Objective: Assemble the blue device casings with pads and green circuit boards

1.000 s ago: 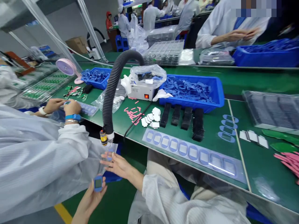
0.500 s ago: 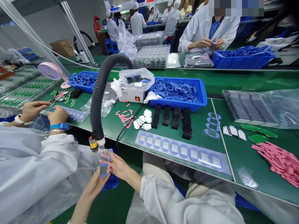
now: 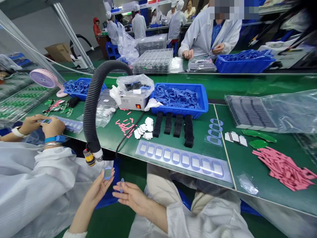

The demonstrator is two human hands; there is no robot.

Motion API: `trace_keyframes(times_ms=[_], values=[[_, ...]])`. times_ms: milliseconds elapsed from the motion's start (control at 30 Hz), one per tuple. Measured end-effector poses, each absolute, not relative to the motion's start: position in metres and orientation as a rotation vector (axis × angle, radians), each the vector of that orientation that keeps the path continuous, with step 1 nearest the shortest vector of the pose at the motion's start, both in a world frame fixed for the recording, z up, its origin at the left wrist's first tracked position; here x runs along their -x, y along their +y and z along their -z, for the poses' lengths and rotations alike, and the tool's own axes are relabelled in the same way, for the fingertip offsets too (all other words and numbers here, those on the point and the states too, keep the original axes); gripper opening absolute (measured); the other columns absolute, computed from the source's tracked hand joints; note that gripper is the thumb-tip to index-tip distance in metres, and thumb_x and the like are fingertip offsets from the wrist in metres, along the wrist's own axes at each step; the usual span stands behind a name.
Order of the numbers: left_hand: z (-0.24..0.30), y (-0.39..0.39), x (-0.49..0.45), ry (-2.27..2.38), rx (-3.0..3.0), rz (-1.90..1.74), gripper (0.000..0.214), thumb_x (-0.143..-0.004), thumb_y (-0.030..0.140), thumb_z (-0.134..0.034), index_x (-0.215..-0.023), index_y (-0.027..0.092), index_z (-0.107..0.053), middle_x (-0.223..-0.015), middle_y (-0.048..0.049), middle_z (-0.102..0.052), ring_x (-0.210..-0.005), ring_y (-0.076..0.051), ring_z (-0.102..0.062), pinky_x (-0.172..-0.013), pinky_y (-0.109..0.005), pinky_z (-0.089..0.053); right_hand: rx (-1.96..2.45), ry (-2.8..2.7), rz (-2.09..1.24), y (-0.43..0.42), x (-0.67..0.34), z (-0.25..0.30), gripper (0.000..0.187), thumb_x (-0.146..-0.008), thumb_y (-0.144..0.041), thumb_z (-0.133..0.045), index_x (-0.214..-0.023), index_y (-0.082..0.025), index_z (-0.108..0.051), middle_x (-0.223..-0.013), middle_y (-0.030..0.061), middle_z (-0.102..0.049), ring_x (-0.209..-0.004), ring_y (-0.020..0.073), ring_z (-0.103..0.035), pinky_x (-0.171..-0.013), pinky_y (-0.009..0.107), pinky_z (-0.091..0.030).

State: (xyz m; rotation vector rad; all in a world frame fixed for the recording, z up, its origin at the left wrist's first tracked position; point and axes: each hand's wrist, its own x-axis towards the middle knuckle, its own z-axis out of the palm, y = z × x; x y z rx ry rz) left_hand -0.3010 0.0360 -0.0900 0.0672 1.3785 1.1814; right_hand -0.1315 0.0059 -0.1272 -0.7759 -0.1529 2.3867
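Note:
Below the table edge, my left hand (image 3: 99,186) grips a small blue plastic housing with a grey display window (image 3: 107,173), its face turned up. To its right, my right hand (image 3: 137,196) pinches a thin blue piece (image 3: 122,185), seen nearly edge-on, between thumb and finger; the other fingers stretch out. The two hands are a short gap apart. Just above the left hand hangs the nozzle end of a black corrugated hose (image 3: 91,109), with a yellow-and-black sensor (image 3: 88,157) beside it. A clear strip (image 3: 182,162) carrying several blue frames with white inserts lies along the table's front edge.
A blue bin (image 3: 204,99) of blue parts stands behind black stacks (image 3: 189,132). White pads (image 3: 146,127), pink strips (image 3: 282,168) and several blue rings (image 3: 215,130) lie on the green table. A co-worker's hands (image 3: 51,125) work at left; another person (image 3: 210,36) sits opposite.
My hands have moved apart, the right one now lower and turned palm up with the thin blue piece. The left still holds the housing. The whole view has shifted slightly.

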Motion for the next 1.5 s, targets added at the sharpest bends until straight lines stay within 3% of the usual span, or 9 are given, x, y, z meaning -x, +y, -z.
trace_keyframes(times_ms=[100,200,367,533,733,933,1033,1100,1500], values=[[0.083,0.030,0.276,1.367,-0.078,-1.113,0.046,-0.091,0.006,-0.047,-0.137,0.008,-0.044,-0.086,-0.0091,-0.079,-0.076,-0.017,-0.075,-0.069,-0.022,-0.061,0.737,-0.123,-2.346,-0.006,0.094,0.091,0.054,-0.064,-0.053,-0.079,-0.103,-0.017,-0.067,-0.115,0.0118,-0.070,-0.100,0.0224,-0.069,-0.082,0.031,-0.046],[0.070,0.019,0.249,1.310,-0.091,-1.055,0.041,-0.087,0.007,-0.054,-0.128,0.007,-0.053,-0.087,-0.0112,-0.079,-0.076,-0.019,-0.075,-0.070,-0.026,-0.061,0.683,-0.098,-2.239,-0.008,0.055,0.051,0.047,-0.066,-0.051,-0.078,-0.103,-0.022,-0.068,-0.116,0.0075,-0.070,-0.096,0.0177,-0.070,-0.081,0.027,-0.048],[0.036,0.010,0.181,1.088,-0.135,-1.050,0.022,-0.073,0.018,-0.076,-0.095,0.016,-0.073,-0.087,-0.0077,-0.079,-0.077,-0.020,-0.074,-0.074,-0.028,-0.060,0.486,-0.054,-2.000,0.001,-0.007,0.009,0.035,-0.072,-0.048,-0.076,-0.098,-0.024,-0.072,-0.103,0.0043,-0.076,-0.083,0.0117,-0.073,-0.074,0.020,-0.054],[-0.008,0.013,0.106,0.787,-0.155,-1.016,0.026,-0.064,0.034,-0.083,-0.086,0.022,-0.076,-0.085,-0.0036,-0.080,-0.073,-0.015,-0.074,-0.071,-0.022,-0.059,0.426,-0.029,-1.921,0.003,-0.049,-0.010,0.031,-0.072,-0.051,-0.074,-0.092,-0.027,-0.074,-0.090,0.0011,-0.078,-0.077,0.0107,-0.073,-0.071,0.019,-0.056],[-0.036,0.014,0.048,0.617,-0.112,-0.998,0.022,-0.071,0.038,-0.077,-0.090,0.026,-0.076,-0.089,0.0021,-0.080,-0.079,-0.011,-0.074,-0.073,-0.015,-0.058,0.420,-0.042,-1.834,-0.004,-0.077,-0.023,0.025,-0.074,-0.049,-0.073,-0.089,-0.029,-0.075,-0.083,-0.0018,-0.078,-0.071,0.0069,-0.073,-0.066,0.013,-0.056],[-0.046,0.006,0.021,0.595,0.010,-0.947,0.025,-0.075,0.037,-0.073,-0.094,0.021,-0.074,-0.094,-0.0005,-0.080,-0.088,-0.013,-0.073,-0.079,-0.016,-0.058,0.541,-0.167,-1.671,-0.015,-0.103,-0.028,0.028,-0.077,-0.051,-0.069,-0.092,-0.028,-0.075,-0.086,-0.0002,-0.078,-0.074,0.0096,-0.074,-0.067,0.012,-0.058],[-0.058,0.004,0.012,0.709,0.108,-0.954,0.018,-0.089,0.028,-0.059,-0.092,0.017,-0.073,-0.092,-0.0030,-0.080,-0.085,-0.012,-0.074,-0.077,-0.019,-0.060,0.568,-0.217,-1.610,-0.018,-0.111,-0.028,0.025,-0.080,-0.050,-0.067,-0.089,-0.028,-0.075,-0.088,-0.0010,-0.078,-0.076,0.0110,-0.074,-0.069,0.014,-0.059],[-0.064,0.004,0.007,0.799,0.159,-0.954,0.027,-0.095,0.022,-0.047,-0.091,0.015,-0.073,-0.091,-0.0036,-0.080,-0.082,-0.012,-0.074,-0.075,-0.019,-0.060,0.561,-0.231,-1.587,-0.019,-0.114,-0.028,0.024,-0.081,-0.048,-0.066,-0.089,-0.027,-0.075,-0.089,-0.0016,-0.078,-0.078,0.0113,-0.074,-0.070,0.014,-0.059],[-0.083,0.007,-0.006,0.962,0.258,-0.972,0.030,-0.096,0.020,-0.044,-0.087,0.014,-0.073,-0.086,-0.0034,-0.080,-0.081,-0.011,-0.075,-0.070,-0.019,-0.061,0.578,-0.397,-1.463,-0.021,-0.124,-0.016,0.030,-0.090,-0.045,-0.056,-0.104,-0.024,-0.072,-0.107,-0.0011,-0.073,-0.095,0.0129,-0.070,-0.082,0.019,-0.057]])
